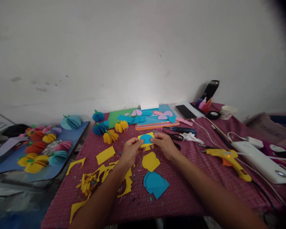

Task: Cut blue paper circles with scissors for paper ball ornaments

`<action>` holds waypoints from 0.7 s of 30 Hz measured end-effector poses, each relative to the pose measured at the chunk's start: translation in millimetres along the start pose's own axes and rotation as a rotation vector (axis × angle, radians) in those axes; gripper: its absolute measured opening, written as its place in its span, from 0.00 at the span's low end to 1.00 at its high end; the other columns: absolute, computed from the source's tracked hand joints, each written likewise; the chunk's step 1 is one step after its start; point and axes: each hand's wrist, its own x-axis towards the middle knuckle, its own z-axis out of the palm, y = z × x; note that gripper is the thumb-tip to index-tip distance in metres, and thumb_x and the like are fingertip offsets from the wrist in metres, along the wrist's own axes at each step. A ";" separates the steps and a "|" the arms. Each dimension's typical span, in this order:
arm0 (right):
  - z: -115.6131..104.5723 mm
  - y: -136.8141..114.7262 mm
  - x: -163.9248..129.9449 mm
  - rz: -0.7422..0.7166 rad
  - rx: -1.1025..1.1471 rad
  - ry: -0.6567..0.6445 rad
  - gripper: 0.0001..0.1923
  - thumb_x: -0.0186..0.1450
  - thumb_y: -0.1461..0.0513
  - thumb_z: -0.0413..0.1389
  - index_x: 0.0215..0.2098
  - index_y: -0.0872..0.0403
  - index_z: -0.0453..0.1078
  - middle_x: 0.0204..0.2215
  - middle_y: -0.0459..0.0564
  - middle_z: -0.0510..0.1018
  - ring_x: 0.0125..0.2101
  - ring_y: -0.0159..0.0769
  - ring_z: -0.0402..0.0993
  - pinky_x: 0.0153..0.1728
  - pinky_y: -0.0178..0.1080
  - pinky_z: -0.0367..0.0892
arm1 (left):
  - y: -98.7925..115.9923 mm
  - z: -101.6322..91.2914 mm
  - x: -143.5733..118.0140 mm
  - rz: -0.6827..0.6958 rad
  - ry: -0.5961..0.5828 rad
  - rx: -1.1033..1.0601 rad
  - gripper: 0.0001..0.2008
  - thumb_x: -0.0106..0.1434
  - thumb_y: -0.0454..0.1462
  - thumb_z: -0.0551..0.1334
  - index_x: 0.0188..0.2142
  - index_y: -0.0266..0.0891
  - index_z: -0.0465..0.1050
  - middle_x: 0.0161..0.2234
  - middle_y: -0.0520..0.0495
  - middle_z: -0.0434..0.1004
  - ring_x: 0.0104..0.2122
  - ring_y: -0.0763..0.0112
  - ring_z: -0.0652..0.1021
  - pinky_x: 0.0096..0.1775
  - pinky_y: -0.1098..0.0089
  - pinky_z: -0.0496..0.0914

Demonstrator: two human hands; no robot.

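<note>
Between my two hands, above the middle of the table, is a yellow paper piece (pixel 152 135) with a blue paper cutout (pixel 146 138) lying on its face. My left hand (pixel 132 148) pinches the left edge, thumb on top. At the right edge my right hand (pixel 164 144) grips it the same way; the fingers underneath are mostly hidden. Just below lies a small pile of yellow paper shapes (pixel 151 161). Nearer to me rests a stack of blue paper shapes (pixel 154 183). A yellow rectangle (pixel 105 155) and yellow scraps (pixel 88 184) lie left of my left hand.
Black-handled scissors (pixel 176 137) lie just behind my right hand. A yellow glue gun (pixel 228 157) with its cord and a white power strip (pixel 262 160) occupy the right. Finished paper pumpkins (pixel 110 136) stand at the back left; more sit on a blue board (pixel 78 133).
</note>
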 end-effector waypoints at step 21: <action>-4.2 6.1 2.8 0.081 -0.026 0.024 0.15 0.50 0.55 0.67 0.27 0.56 0.71 0.21 0.45 0.77 0.21 0.34 0.75 0.23 0.34 0.68 | -7.1 -9.6 9.3 0.087 -0.028 0.010 0.13 0.48 0.36 0.71 0.32 0.35 0.73 0.28 0.49 0.75 0.25 0.75 0.74 0.32 0.70 0.69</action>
